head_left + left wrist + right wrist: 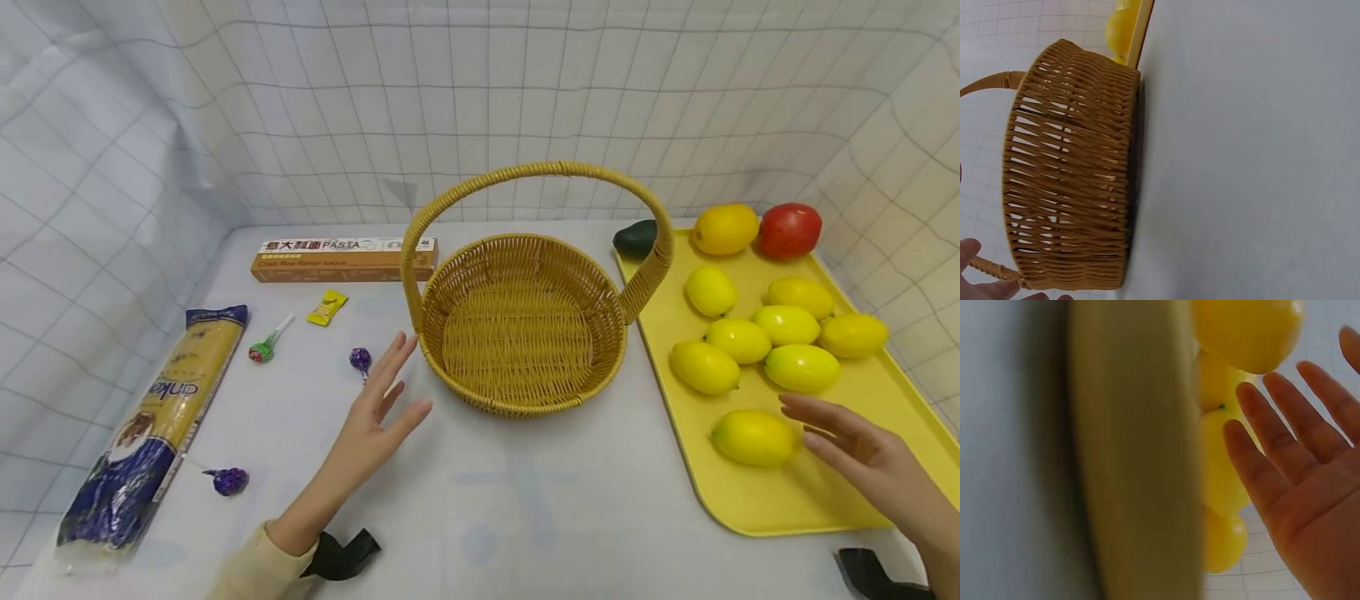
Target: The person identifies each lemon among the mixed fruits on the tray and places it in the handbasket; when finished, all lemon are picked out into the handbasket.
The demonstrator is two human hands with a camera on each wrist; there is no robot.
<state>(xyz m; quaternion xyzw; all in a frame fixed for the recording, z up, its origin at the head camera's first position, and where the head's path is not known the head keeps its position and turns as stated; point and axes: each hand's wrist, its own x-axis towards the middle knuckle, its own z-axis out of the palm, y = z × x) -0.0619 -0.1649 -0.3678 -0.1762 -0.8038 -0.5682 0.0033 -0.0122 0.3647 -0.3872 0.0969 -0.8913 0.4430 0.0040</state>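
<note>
Lemon (753, 437): lower right of frame, on yellow tray (795, 500), just left of right hand's fingertips.
Right hand (870, 454): grip apart, fingers straight, holding nothing.
Left hand (375, 412): grip apart, beside basket (525, 325).

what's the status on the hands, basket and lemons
Left hand open, beside the basket. Right hand open over the tray, next to the nearest lemon. Basket empty, nothing between.
</note>
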